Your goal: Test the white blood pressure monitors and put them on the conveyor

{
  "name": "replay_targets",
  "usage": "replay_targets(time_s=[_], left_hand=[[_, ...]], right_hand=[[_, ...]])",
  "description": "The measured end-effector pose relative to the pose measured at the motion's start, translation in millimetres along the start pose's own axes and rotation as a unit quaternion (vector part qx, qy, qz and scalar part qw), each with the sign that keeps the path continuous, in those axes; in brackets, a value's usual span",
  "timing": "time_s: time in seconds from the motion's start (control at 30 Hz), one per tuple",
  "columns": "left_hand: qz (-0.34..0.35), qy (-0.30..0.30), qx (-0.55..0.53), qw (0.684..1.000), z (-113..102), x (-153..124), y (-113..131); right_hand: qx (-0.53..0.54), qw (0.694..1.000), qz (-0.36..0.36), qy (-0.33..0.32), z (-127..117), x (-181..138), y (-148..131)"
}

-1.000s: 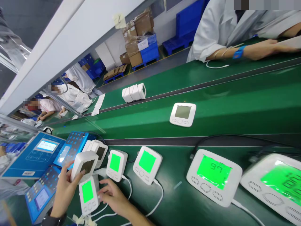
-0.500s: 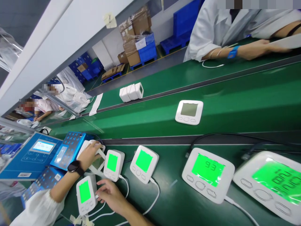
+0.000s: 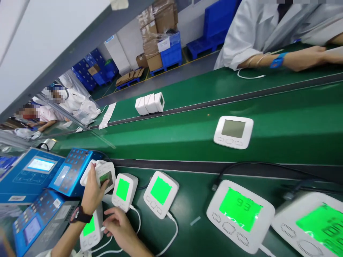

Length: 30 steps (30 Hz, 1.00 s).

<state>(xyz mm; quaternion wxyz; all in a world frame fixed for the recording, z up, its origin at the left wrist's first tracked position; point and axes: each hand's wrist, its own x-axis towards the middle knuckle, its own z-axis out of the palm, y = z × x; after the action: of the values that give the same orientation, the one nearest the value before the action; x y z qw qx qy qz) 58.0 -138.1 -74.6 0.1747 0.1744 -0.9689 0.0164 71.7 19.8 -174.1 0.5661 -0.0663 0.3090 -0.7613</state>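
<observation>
My left hand (image 3: 93,191) is closed round a white monitor with a dark screen (image 3: 105,175), holding it at the far left of the row, beside a blue tester (image 3: 70,172). My right hand (image 3: 118,224) is pinched on a white cable plug (image 3: 103,228) at the side of a lit green-screen monitor (image 3: 89,232) lying near the bottom edge. A black watch sits on my left wrist. Two more lit monitors (image 3: 123,191) (image 3: 160,193) stand just right of my hands, with white cables trailing from them.
Two larger lit units (image 3: 239,214) (image 3: 318,226) lie at the right. An unlit monitor (image 3: 233,131) rides the green conveyor belt (image 3: 294,117). White boxes (image 3: 150,103) sit beyond. Blue testers (image 3: 32,171) are at the left. Another person's arms (image 3: 300,59) rest across the belt.
My left hand set the dark-screen monitor down at the left end of the row and still grips it. My right hand shifted left to the plug. The belt monitor moved right.
</observation>
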Motion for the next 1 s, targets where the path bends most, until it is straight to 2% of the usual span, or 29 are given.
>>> replay_targets(time_s=[0.1,0.17,0.23,0.4,0.6,0.7,0.8,0.9,1.0], left_hand=[[0.042,-0.089,0.044,0.994,-10.6,12.7,-3.2],[0.066,-0.135,0.079,0.985,-7.6,18.8,0.3],[0.079,-0.15,0.103,0.98,1.5,20.8,6.3],[0.029,-0.099,0.135,0.985,16.2,7.9,5.6],[0.001,-0.122,0.047,0.991,-1.3,-14.5,-21.9],[-0.064,-0.097,-0.018,0.993,-11.4,-14.2,-39.0],[-0.144,-0.07,-0.037,0.986,-14.1,-7.9,-57.8],[-0.169,-0.049,-0.028,0.984,-8.9,3.6,-74.4],[-0.188,-0.04,-0.027,0.981,-1.1,16.8,-85.6]], right_hand=[[0.005,1.0,0.008,0.001,-0.7,-2.8,-1.1],[0.009,1.0,0.014,0.004,-1.6,-3.6,-3.0],[0.013,1.0,0.017,0.007,-2.4,-3.7,-5.4],[0.016,1.0,0.021,0.01,-4.3,-2.7,-8.8],[-0.008,0.999,0.031,-0.012,-4.2,-7.5,-7.7],[-0.034,0.998,0.024,-0.044,-4.0,-15.3,-10.4],[-0.07,0.996,-0.03,-0.051,-5.5,-23.5,-10.3],[-0.1,0.988,-0.11,-0.032,-6.8,-26.9,-5.3],[-0.132,0.981,-0.143,-0.018,-0.8,-19.8,-3.4]])
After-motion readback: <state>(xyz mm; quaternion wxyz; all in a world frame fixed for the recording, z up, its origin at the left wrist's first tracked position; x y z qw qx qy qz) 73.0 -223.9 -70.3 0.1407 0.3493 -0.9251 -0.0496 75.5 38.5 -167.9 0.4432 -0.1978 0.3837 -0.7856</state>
